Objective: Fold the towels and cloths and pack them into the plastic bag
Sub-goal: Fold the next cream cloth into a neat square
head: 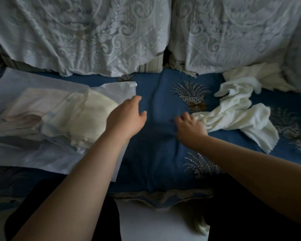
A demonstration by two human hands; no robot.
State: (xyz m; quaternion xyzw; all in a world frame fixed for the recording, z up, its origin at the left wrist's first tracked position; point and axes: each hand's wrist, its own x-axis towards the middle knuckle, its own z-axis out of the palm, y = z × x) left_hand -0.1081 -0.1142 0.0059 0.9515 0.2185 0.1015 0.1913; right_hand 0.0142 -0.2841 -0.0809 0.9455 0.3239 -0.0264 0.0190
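Surface: blue embroidered sofa cover (156,108), the landmark for all positions below.
Plastic bag (24,84): translucent, lying flat on the left part of the cover, mouth toward the centre.
Folded towels (87,119): cream and pale pink, stacked inside the bag.
Loose white cloth (236,112): crumpled on the right part of the cover.
Second white cloth (261,75): behind it, at the cover's far right edge.
Left hand (127,117): over the bag's mouth edge, fingers spread wide, holding nothing.
Right hand (189,127): at mid-cover, fingers curled narrow around the near end of the loose white cloth.
Backdrop: lace-draped cushions (94,32) along the cover's far edge.
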